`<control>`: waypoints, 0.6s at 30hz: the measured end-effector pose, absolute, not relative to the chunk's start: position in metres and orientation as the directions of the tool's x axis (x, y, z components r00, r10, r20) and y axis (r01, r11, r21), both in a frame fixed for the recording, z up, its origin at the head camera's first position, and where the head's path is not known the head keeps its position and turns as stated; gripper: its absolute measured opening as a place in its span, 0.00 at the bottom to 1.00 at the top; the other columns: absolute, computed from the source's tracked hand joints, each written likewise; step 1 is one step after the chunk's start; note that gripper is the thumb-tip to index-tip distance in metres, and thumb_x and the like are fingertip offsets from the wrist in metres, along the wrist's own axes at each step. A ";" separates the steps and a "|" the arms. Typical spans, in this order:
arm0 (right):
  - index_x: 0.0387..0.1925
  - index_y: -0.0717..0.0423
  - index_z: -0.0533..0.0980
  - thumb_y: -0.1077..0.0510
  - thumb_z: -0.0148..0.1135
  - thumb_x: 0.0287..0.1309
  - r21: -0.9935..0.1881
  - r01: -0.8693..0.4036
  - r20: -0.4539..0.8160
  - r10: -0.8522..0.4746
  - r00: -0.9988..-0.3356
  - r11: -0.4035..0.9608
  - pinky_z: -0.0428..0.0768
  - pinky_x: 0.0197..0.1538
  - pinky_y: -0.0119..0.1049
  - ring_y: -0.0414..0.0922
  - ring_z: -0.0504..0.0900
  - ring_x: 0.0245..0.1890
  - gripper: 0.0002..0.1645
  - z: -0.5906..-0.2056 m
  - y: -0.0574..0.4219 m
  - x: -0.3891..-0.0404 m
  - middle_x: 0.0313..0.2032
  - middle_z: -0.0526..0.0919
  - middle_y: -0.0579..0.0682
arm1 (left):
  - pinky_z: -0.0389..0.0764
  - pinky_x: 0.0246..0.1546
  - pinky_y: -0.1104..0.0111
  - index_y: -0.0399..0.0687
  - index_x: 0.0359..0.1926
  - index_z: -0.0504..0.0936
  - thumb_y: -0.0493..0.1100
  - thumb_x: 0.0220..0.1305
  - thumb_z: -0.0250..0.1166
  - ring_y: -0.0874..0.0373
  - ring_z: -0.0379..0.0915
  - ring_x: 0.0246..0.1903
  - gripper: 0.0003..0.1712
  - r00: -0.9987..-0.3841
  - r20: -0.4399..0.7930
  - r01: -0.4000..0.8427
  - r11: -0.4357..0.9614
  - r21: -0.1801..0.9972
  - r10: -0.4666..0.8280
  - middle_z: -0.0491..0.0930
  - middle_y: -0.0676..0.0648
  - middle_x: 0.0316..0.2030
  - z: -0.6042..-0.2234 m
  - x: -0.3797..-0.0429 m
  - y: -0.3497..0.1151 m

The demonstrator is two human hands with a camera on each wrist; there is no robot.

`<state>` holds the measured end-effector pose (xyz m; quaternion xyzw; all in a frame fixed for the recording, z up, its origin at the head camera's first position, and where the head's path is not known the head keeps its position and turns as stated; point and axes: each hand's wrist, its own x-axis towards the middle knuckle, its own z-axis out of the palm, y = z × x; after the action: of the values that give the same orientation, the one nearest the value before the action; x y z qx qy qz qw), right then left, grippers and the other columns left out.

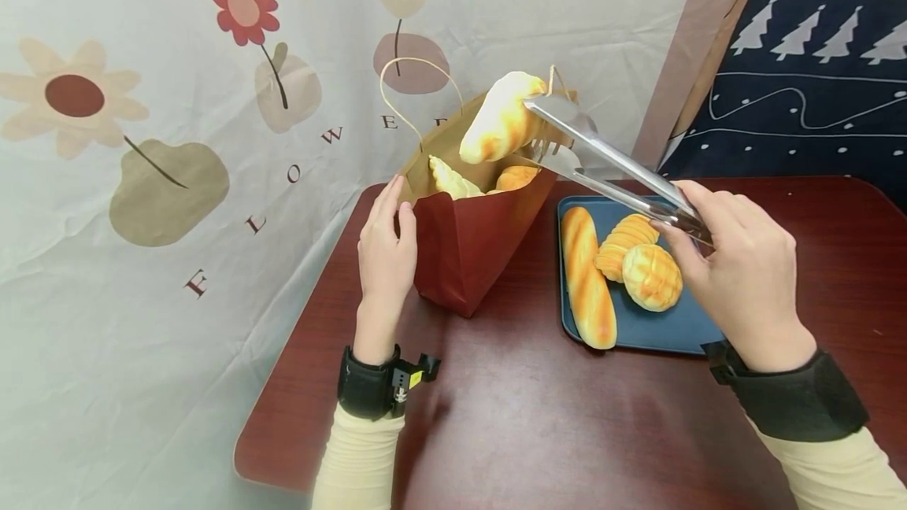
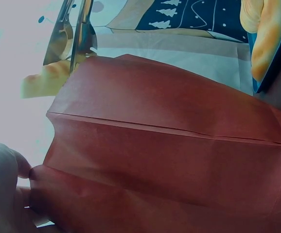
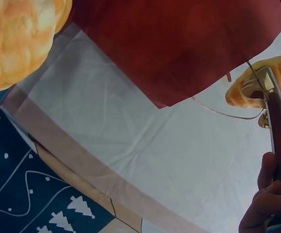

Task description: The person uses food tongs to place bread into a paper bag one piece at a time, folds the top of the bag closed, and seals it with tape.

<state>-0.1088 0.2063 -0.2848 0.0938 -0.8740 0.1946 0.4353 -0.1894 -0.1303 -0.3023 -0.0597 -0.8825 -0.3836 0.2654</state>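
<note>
My right hand [image 1: 744, 266] grips a pair of metal tongs [image 1: 623, 168], whose ends hold a golden bread roll [image 1: 503, 116] above the mouth of a red paper bag [image 1: 468, 246]. At the bag's near left rim, my left hand [image 1: 388, 246] pinches the paper edge between thumb and fingers, as the left wrist view shows. Inside the bag lie a pale crimped bread [image 1: 452, 178] and a rounder golden bread [image 1: 517, 178], both partly hidden by its front wall. The right wrist view shows the tongs [image 3: 279, 116] beside the bag's rim.
To the right of the bag, a blue tray [image 1: 659, 329] bears a long baguette [image 1: 590, 278], a ridged roll [image 1: 627, 242] and a round scored bun [image 1: 653, 278]. A thin bag handle [image 1: 404, 61] loops up at the back. Patterned cloth [image 1: 298, 179] hangs behind the dark red table [image 1: 510, 415].
</note>
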 end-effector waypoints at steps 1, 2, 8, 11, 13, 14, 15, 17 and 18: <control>0.53 0.58 0.77 0.62 0.72 0.47 -0.259 -0.333 0.797 0.006 -0.604 0.907 0.59 0.30 0.32 0.46 0.68 0.26 0.28 -0.285 0.207 -0.109 0.27 0.78 0.59 | 0.67 0.63 0.53 0.58 0.68 0.66 0.49 0.72 0.43 0.58 0.64 0.66 0.26 -0.852 0.515 0.310 0.698 0.646 -0.099 0.66 0.56 0.67 -0.302 -0.189 -0.130; 0.53 0.58 0.77 0.62 0.71 0.46 -0.258 -0.333 0.797 0.005 -0.604 0.907 0.59 0.30 0.32 0.47 0.68 0.27 0.28 -0.285 0.207 -0.109 0.27 0.78 0.59 | 0.67 0.63 0.53 0.58 0.68 0.66 0.49 0.72 0.43 0.58 0.64 0.66 0.26 -0.851 0.515 0.310 0.697 0.646 -0.099 0.66 0.56 0.67 -0.302 -0.189 -0.130; 0.54 0.58 0.77 0.62 0.72 0.46 -0.248 -0.322 0.786 -0.004 -0.618 0.914 0.60 0.30 0.33 0.46 0.67 0.26 0.29 -0.286 0.208 -0.108 0.27 0.78 0.58 | 0.68 0.63 0.52 0.57 0.68 0.66 0.49 0.72 0.43 0.58 0.64 0.66 0.26 -0.852 0.515 0.310 0.698 0.646 -0.098 0.66 0.56 0.67 -0.302 -0.188 -0.130; 0.54 0.58 0.77 0.62 0.72 0.46 -0.247 -0.319 0.785 -0.004 -0.620 0.915 0.60 0.30 0.34 0.46 0.67 0.26 0.29 -0.286 0.208 -0.107 0.26 0.78 0.58 | 0.67 0.63 0.53 0.57 0.68 0.67 0.50 0.72 0.43 0.58 0.64 0.66 0.25 -0.850 0.517 0.310 0.699 0.645 -0.099 0.67 0.56 0.67 -0.301 -0.188 -0.130; 0.54 0.58 0.76 0.62 0.72 0.46 -0.246 -0.319 0.785 -0.005 -0.619 0.915 0.60 0.30 0.33 0.46 0.67 0.26 0.29 -0.286 0.208 -0.107 0.26 0.78 0.58 | 0.67 0.63 0.53 0.57 0.68 0.67 0.49 0.72 0.43 0.58 0.64 0.66 0.25 -0.849 0.518 0.311 0.698 0.645 -0.100 0.67 0.56 0.67 -0.301 -0.188 -0.130; 0.54 0.58 0.77 0.62 0.72 0.46 -0.245 -0.319 0.786 -0.006 -0.619 0.915 0.60 0.30 0.33 0.46 0.67 0.26 0.29 -0.286 0.208 -0.107 0.26 0.78 0.58 | 0.67 0.63 0.53 0.57 0.68 0.67 0.49 0.72 0.44 0.58 0.64 0.66 0.25 -0.849 0.519 0.312 0.698 0.645 -0.100 0.67 0.56 0.67 -0.301 -0.188 -0.130; 0.54 0.58 0.77 0.62 0.72 0.46 -0.244 -0.320 0.786 -0.007 -0.619 0.916 0.60 0.30 0.33 0.46 0.67 0.26 0.29 -0.286 0.208 -0.107 0.26 0.78 0.58 | 0.67 0.63 0.53 0.57 0.68 0.67 0.49 0.72 0.43 0.58 0.64 0.66 0.25 -0.849 0.519 0.311 0.699 0.644 -0.101 0.67 0.56 0.67 -0.301 -0.188 -0.130; 0.54 0.58 0.77 0.62 0.72 0.46 -0.242 -0.319 0.785 -0.008 -0.619 0.916 0.60 0.29 0.33 0.45 0.67 0.26 0.29 -0.286 0.208 -0.107 0.26 0.77 0.58 | 0.68 0.63 0.53 0.57 0.68 0.67 0.49 0.72 0.43 0.58 0.65 0.66 0.25 -0.849 0.519 0.313 0.697 0.645 -0.100 0.67 0.56 0.67 -0.302 -0.188 -0.130; 0.54 0.58 0.77 0.62 0.72 0.46 -0.241 -0.319 0.785 -0.009 -0.620 0.917 0.60 0.29 0.33 0.45 0.67 0.26 0.29 -0.286 0.209 -0.107 0.26 0.77 0.58 | 0.68 0.63 0.53 0.57 0.68 0.67 0.49 0.72 0.43 0.58 0.65 0.66 0.25 -0.849 0.520 0.313 0.697 0.646 -0.100 0.67 0.56 0.67 -0.302 -0.188 -0.130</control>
<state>-0.1074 0.2085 -0.2864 0.0930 -0.8813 0.1819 0.4260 -0.1877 -0.1298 -0.3019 -0.0604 -0.8810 -0.3848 0.2685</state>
